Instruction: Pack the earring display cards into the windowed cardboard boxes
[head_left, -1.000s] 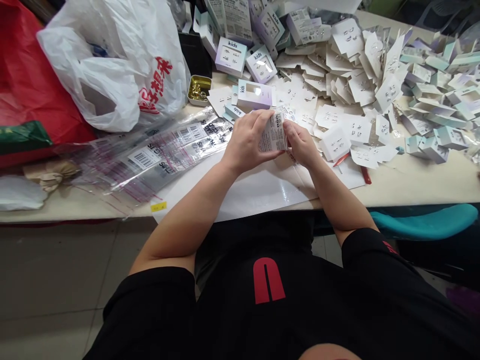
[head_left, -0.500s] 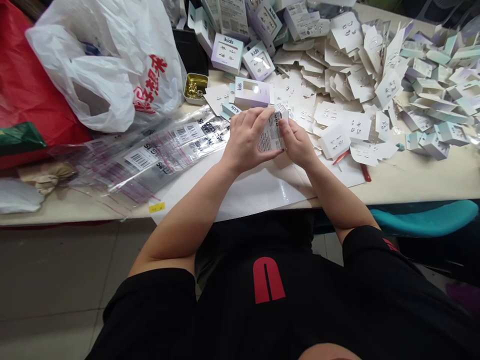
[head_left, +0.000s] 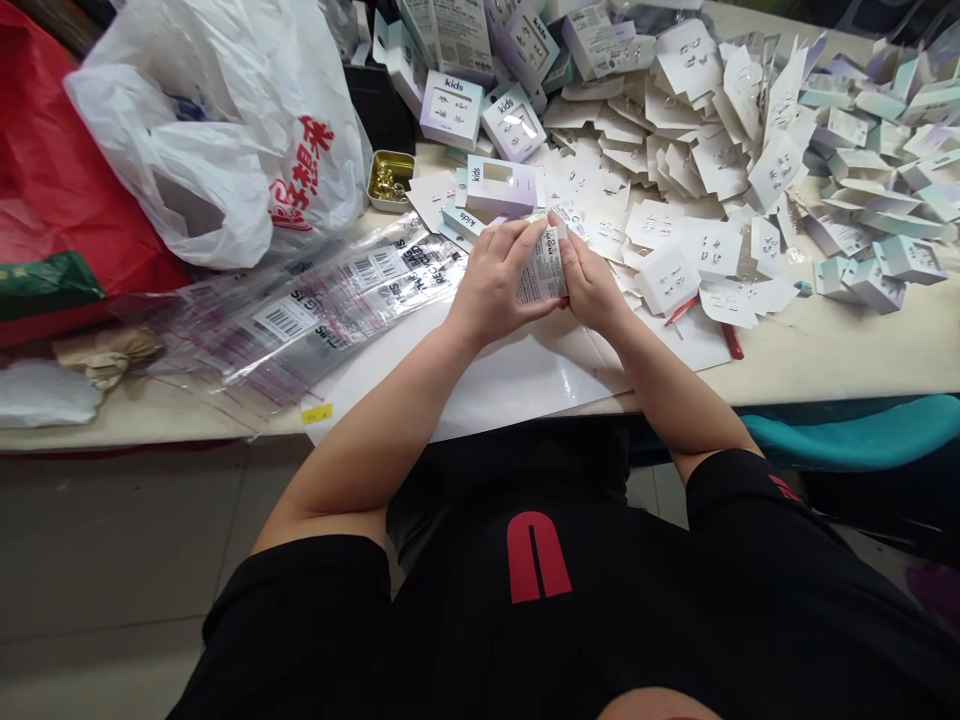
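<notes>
A small box (head_left: 540,270) with a printed label faces up between my two hands, above a white sheet (head_left: 517,370). My left hand (head_left: 496,275) is wrapped round its left side, thumb along the near edge. On its right side, my right hand (head_left: 589,280) grips the box with the thumb by the top corner. Just beyond lies a windowed "kids" box (head_left: 502,185). Earring cards (head_left: 667,275) lie to the right of my hands, and more are heaped behind them.
Plastic mailing bags (head_left: 300,320) lie at the left, near a white plastic bag (head_left: 225,130) and a red bag (head_left: 67,180). A small tin (head_left: 391,180) holds gold-coloured pieces. Small boxes (head_left: 874,190) are piled at the far right. A red pen (head_left: 732,341) lies near the table edge.
My right hand's thumb and fingers have closed in along the box's right side and upper corner. Both hands otherwise stay in nearly the same place. The view has shifted slightly.
</notes>
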